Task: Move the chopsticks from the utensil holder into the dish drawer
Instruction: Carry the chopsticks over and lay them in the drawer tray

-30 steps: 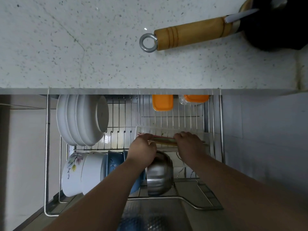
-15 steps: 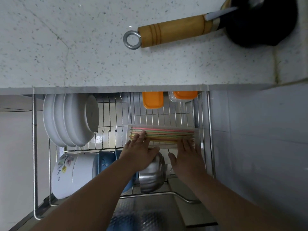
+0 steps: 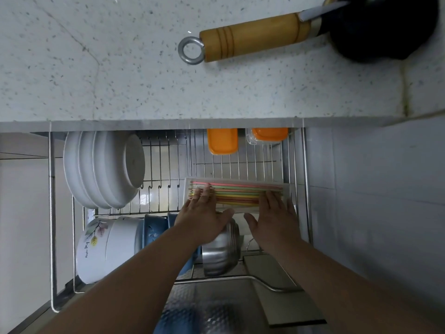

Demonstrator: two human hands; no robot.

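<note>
A bundle of pink, green, yellow and orange chopsticks (image 3: 237,194) lies flat in a clear plastic tray (image 3: 287,189) on the wire rack of the pulled-out dish drawer (image 3: 305,184). My left hand (image 3: 204,213) rests with fingers spread, fingertips over the left ends of the chopsticks. My right hand (image 3: 274,214) lies open and flat at the tray's right part, fingers over the right ends. Neither hand grips anything. No utensil holder is in view.
Stacked white bowls (image 3: 103,169) stand on edge at the drawer's left. Below are a leaf-patterned white bowl (image 3: 96,247), blue bowls (image 3: 154,230) and a steel bowl (image 3: 221,254). Two orange-lidded containers (image 3: 222,141) sit at the back. A wooden-handled black pan (image 3: 252,37) lies on the speckled counter (image 3: 120,68).
One second ago both hands held the chopstick bundle over the tray. The chopsticks now lie in the tray and both hands have opened flat over them.
</note>
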